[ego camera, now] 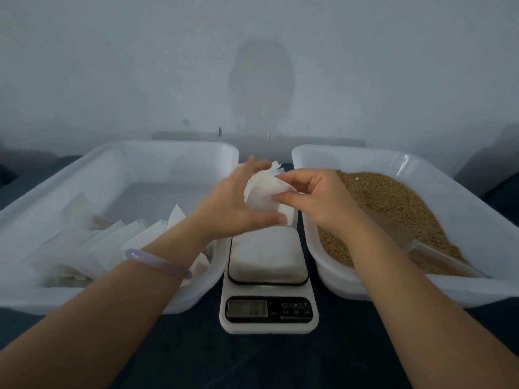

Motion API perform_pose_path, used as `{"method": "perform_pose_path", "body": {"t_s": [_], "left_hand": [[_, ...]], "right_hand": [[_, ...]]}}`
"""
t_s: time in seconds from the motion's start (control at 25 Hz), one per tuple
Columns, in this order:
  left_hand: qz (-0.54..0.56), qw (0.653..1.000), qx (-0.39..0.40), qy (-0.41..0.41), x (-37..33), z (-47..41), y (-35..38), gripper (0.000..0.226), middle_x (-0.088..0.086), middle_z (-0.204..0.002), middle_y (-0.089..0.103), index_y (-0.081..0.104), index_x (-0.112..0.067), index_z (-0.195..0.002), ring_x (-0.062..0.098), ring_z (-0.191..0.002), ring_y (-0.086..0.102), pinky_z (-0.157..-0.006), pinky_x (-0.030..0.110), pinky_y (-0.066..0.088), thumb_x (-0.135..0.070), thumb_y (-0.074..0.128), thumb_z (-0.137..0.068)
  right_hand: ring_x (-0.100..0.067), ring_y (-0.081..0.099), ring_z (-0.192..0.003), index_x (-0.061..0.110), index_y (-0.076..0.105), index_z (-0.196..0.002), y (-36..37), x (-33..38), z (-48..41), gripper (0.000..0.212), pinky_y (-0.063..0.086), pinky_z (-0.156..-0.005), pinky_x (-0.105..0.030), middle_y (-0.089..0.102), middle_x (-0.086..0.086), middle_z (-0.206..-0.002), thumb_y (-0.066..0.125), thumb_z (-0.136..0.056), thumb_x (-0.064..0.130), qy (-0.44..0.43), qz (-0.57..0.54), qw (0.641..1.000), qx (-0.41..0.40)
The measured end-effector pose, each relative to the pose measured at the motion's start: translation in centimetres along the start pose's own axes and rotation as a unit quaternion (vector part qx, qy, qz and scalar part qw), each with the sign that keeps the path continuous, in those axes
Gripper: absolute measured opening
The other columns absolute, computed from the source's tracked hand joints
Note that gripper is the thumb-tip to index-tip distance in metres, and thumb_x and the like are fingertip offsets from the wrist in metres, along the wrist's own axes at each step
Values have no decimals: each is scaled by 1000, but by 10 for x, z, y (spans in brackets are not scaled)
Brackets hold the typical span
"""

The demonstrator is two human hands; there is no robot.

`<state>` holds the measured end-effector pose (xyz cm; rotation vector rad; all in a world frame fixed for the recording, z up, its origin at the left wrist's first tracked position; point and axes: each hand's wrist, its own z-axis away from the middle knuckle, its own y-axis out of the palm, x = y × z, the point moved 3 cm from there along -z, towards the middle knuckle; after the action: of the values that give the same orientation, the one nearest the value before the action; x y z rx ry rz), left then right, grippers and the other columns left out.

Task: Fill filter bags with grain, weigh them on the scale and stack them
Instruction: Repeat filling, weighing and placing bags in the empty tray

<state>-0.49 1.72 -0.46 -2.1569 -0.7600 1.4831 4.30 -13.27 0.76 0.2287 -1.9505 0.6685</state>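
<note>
A white filter bag (pixel 262 192) is held up above the far end of the white digital scale (pixel 268 276). My left hand (pixel 238 200) cups the bag from the left, thumb underneath it. My right hand (pixel 311 197) pinches the bag's right edge between thumb and fingers. The scale's platform carries a white pad or bag lying flat on it. Brown grain (pixel 393 209) fills the white tub on the right (pixel 477 287), with a clear scoop (pixel 438 254) resting in it. Several white filter bags (pixel 112 245) lie in the white tub on the left (pixel 42 192).
The scale stands between the two tubs on a dark blue cloth (pixel 252 360). A pale wall (pixel 252 66) rises just behind the tubs. A lilac bangle (pixel 157 262) circles my left wrist.
</note>
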Motion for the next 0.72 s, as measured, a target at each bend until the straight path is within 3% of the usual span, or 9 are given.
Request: {"method": "perform_pose_path", "body": {"t_s": [0.08,0.16,0.24,0.28,0.36,0.44,0.48,0.64,0.72], "left_hand": [[82,995,53,13,-7,1,3,55,-13,-104,67,59,-25,-113,-3,-100,60,-83,15,46,-28,77,-61],[62,995,77,17,-8,0,4,22,-6,-80,72,69,-16,-89,7,-80,68,-75,29,55,-6,63,-70],[46,996,71,-3,-4,-2,5,22,-1,-72,71,68,-10,-81,14,-72,68,-74,36,57,8,57,-75],[56,996,66,-15,-3,-3,5,27,-1,-70,70,67,-11,-85,15,-69,68,-69,33,58,12,55,-76],[77,995,53,-24,-1,-3,6,29,0,-69,69,64,-13,-91,12,-64,67,-58,25,56,12,55,-78],[80,996,43,-22,0,-4,9,19,1,-70,68,61,-13,-83,11,-60,66,-53,22,53,5,63,-79],[74,996,38,-21,1,-4,10,16,0,-69,68,60,-13,-80,11,-59,65,-53,22,53,2,67,-78],[67,997,28,-40,4,-5,12,17,-1,-67,67,59,-17,-80,13,-61,66,-53,23,51,-4,71,-78],[61,997,27,-46,5,-3,11,18,-1,-68,67,60,-20,-82,15,-62,67,-55,25,51,-6,70,-78]], "right_hand": [[-5,68,-87,33,68,-96,0,9,6,32,53,-83,-20,74,10,-88,70,-81,5,-26,-43,999,-10],[0,67,-87,44,64,-99,-7,12,17,28,52,-77,-15,73,15,-92,69,-81,22,-56,13,998,10],[6,62,-95,51,60,-106,-43,-2,24,31,52,-79,-15,67,24,-106,67,-77,44,-6,121,993,-7],[6,60,-98,46,59,-112,-73,-13,29,36,50,-83,-18,64,23,-112,67,-77,48,62,204,976,-32],[-6,57,-96,27,60,-114,-133,-42,46,39,47,-82,-23,62,9,-114,67,-80,46,252,405,879,-7],[-10,61,-86,18,64,-95,-166,-71,73,29,50,-76,-25,66,3,-101,69,-80,42,388,482,781,77],[-9,62,-81,19,66,-88,-171,-81,82,24,50,-73,-25,68,4,-93,71,-79,40,405,481,772,93],[-12,59,-67,14,63,-81,-173,-83,75,23,46,-60,-23,64,3,-77,72,-77,34,337,479,810,30],[-9,54,-65,19,53,-79,-177,-74,63,23,39,-56,-19,59,5,-77,72,-80,31,292,536,792,-4]]}}
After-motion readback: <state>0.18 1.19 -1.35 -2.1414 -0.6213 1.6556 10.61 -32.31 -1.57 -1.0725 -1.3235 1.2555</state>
